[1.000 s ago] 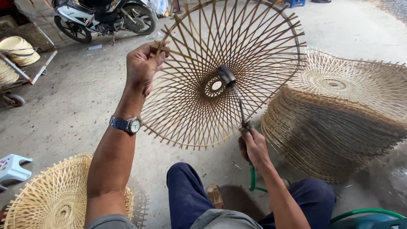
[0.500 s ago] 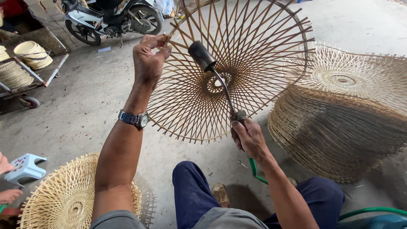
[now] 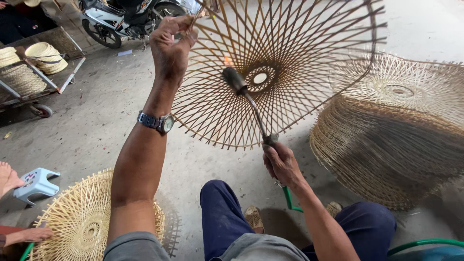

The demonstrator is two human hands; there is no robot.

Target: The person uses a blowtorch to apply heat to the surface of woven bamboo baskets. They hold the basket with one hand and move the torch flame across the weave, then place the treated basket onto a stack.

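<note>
My left hand [image 3: 170, 46] is raised and grips the rim of a round openwork bamboo frame [image 3: 299, 53] with radial slats and a small centre ring. My right hand [image 3: 282, 164] holds the handle of a gas torch [image 3: 244, 92]. The torch's dark nozzle points up at the frame near the centre ring, and a small orange flame shows at its tip. A green hose [image 3: 290, 199] runs down from the torch handle past my knees in dark blue trousers.
A tall stack of woven bamboo frames [image 3: 386, 140] stands at the right. Another pale frame [image 3: 82, 222] lies at lower left beside a small plastic stool [image 3: 36, 182] and another person's foot and hand. A cart with woven pieces [image 3: 34, 67] and a motorbike [image 3: 125, 19] stand at the back.
The torch nozzle has swung left and up across the frame's face, from its centre toward the upper left. My left hand has lifted and turned the frame.
</note>
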